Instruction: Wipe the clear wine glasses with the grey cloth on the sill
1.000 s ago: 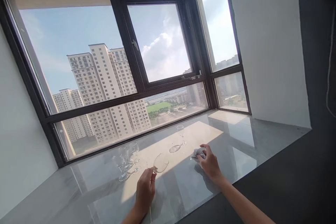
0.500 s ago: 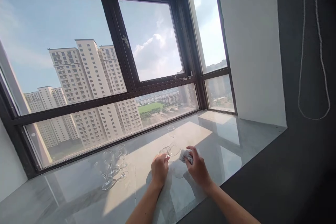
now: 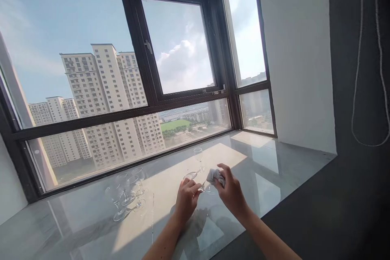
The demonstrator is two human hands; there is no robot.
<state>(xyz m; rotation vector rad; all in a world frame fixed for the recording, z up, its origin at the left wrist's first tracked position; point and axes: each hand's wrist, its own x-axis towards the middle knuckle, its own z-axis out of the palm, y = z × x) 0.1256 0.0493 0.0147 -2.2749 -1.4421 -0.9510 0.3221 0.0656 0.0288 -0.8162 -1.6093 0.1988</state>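
The left hand (image 3: 186,199) is closed, its fingertips pinching a clear wine glass (image 3: 203,187) by the thin stem. It holds the glass tilted just above the window ledge (image 3: 268,170), near the middle of its length and closer to the near edge than to the window. The glass is hard to make out against the bright surface, so the exact line of its bowl cannot be told.

The right hand (image 3: 233,195) is closed around a small bunched pale cloth (image 3: 215,176). The cloth sits at the bowl end of the held glass, and the two hands are just beside each other.

Beyond the hands, toward the far edge of the ledge, a single wine glass (image 3: 198,156) stands upright in the sunlit patch. A cluster of glasses (image 3: 126,189) stands upright and close together toward the left end of the ledge, well apart from the hands.

The dark window frame (image 3: 152,101) runs along the far edge, with tower blocks (image 3: 103,97) outside. A white wall (image 3: 298,57) closes the right end, and a beaded cord (image 3: 370,89) hangs in a loop on the dark wall to the right.
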